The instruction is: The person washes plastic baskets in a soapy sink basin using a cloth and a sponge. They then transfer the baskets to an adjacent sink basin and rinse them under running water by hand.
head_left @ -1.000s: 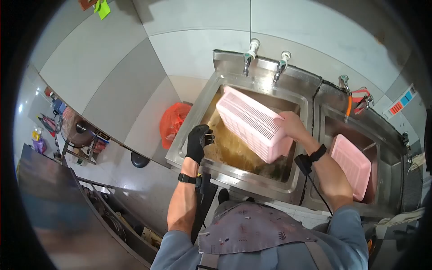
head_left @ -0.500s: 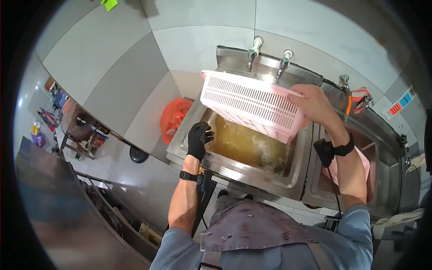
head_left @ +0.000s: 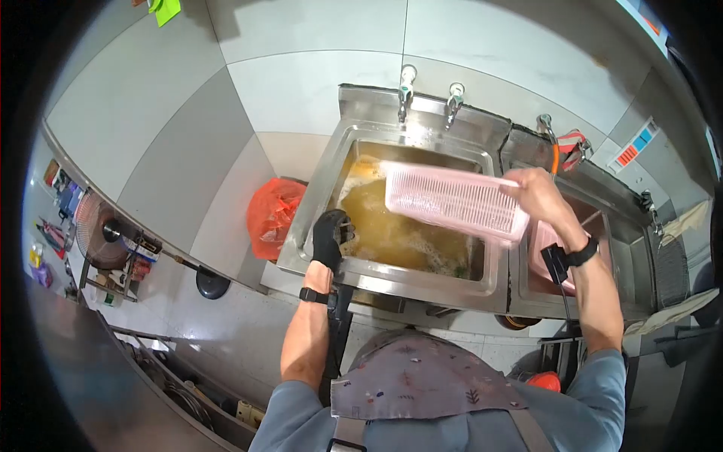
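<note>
A pink slotted basket (head_left: 456, 201) hangs tilted over the left sink (head_left: 493, 282), slightly blurred. My bare right hand (head_left: 536, 194) grips its right end by the rim. Brownish, foamy water (head_left: 384, 233) fills the sink below it. At the sink's front left edge is my left hand (head_left: 331, 235) in a black glove, its fingers curled; whether anything is in them is hidden. A second pink basket (head_left: 540, 252) lies in the right sink (head_left: 520, 285), partly behind my right wrist.
Two taps (head_left: 404, 98) stand behind the left sink; another tap with an orange hose (head_left: 556, 160) is farther right. A red plastic bag (head_left: 273, 218) sits left of the sink. A fan (head_left: 102, 230) stands at the far left.
The basket in my right hand has swung from a steep tilt to a more level position and moved right, farther from the sink's left side. My gloved left hand stays near the sink's edge.
</note>
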`<state>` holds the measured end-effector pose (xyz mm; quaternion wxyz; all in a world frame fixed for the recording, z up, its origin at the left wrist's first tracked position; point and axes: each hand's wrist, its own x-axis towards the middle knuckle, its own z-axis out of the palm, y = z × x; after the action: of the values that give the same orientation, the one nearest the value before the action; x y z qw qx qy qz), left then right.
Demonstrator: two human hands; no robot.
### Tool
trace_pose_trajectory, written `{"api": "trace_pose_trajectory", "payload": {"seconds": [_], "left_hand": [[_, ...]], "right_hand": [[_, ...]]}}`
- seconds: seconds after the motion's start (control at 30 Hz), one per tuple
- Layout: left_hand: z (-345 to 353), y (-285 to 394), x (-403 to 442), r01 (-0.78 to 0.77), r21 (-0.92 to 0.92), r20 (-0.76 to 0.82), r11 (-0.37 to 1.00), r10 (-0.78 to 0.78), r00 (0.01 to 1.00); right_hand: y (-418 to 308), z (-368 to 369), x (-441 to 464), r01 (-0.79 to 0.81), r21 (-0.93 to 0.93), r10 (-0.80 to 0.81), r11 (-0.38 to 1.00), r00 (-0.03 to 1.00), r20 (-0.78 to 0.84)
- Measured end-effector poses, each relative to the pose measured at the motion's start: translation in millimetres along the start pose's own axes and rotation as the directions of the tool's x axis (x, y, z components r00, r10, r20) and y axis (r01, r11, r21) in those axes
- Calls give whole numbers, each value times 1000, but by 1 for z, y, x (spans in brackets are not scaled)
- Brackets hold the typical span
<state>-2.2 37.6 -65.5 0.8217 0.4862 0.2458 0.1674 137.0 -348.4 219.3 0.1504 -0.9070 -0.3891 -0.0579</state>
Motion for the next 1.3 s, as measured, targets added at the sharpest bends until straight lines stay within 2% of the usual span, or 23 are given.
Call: {"api": "trace_pose_trajectory", "payload": {"seconds": [0.07,0.13,0.27,0.33,0.4,0.43,0.47,0.53,0.57,0.6,0.63,0.67,0.73,0.77,0.8,0.87,0.93,0.97,1.0,1.07,1.1,1.2,1.3], "left_hand": [[1,2,0,8,3,5,1000,-8,1000],[3,6,-12,21,-103,22,994,-19,1000],[-2,-9,-7,60,-70,92,996,-53,994],[1,-13,-8,49,-105,148,993,-33,988],[6,-13,-14,52,-134,208,990,-23,978],[9,-14,-18,83,-106,213,991,-59,975],[13,-14,-22,115,-78,218,990,-95,971],[15,-38,-14,107,-100,290,989,-74,954],[21,-46,-14,167,-107,356,980,-119,927],[28,-51,-16,224,-113,416,968,-158,896],[38,-46,-27,213,-66,494,975,-154,856],[52,-47,-34,211,-69,500,975,-150,853],[82,-53,-47,271,-122,537,955,-166,827],[95,-55,-52,266,-125,542,956,-159,825],[108,-56,-56,250,-109,575,962,-144,806],[130,-59,-61,229,-99,608,968,-123,784],[151,-59,-59,315,-94,712,945,-158,684],[159,-40,-71,441,-133,733,887,-212,647],[163,-35,-75,441,-129,739,888,-211,640],[170,-26,-83,399,-258,797,880,-39,602],[171,-18,-86,376,-229,794,898,-51,606],[177,-23,-76,285,-113,760,952,-102,642],[178,-20,-81,230,9,728,973,-164,666]], "right_hand": [[-13,-4,-7,-73,-83,68,994,996,-55],[-34,-22,-19,-174,147,192,974,975,-115],[-14,-3,-43,-174,104,182,979,980,-81],[-23,-7,-56,-195,23,196,981,973,-122],[-38,-23,-67,-263,177,293,948,940,-174],[-26,-24,-75,-324,333,386,886,911,-142],[-18,-25,-84,-337,323,400,884,904,-151],[-4,-27,-106,-340,681,570,649,810,-138],[7,-27,-121,-417,671,632,613,769,-99],[51,0,-139,-257,741,586,620,780,-219],[58,12,-152,-221,825,627,519,755,-192],[59,23,-164,-178,895,662,408,733,-156],[56,51,-178,-58,956,668,287,728,-156],[63,72,-189,-20,989,729,145,678,-93],[76,94,-199,28,1000,775,3,632,-20],[103,137,-222,194,957,775,-217,630,48],[103,157,-223,254,911,774,-325,626,101],[116,175,-228,228,907,757,-353,639,134],[120,182,-229,203,902,742,-380,650,166],[116,191,-231,238,879,738,-413,653,170],[109,194,-227,259,852,726,-455,662,187],[95,190,-220,268,876,746,-401,651,142],[111,194,-225,255,872,734,-417,660,158]]}}
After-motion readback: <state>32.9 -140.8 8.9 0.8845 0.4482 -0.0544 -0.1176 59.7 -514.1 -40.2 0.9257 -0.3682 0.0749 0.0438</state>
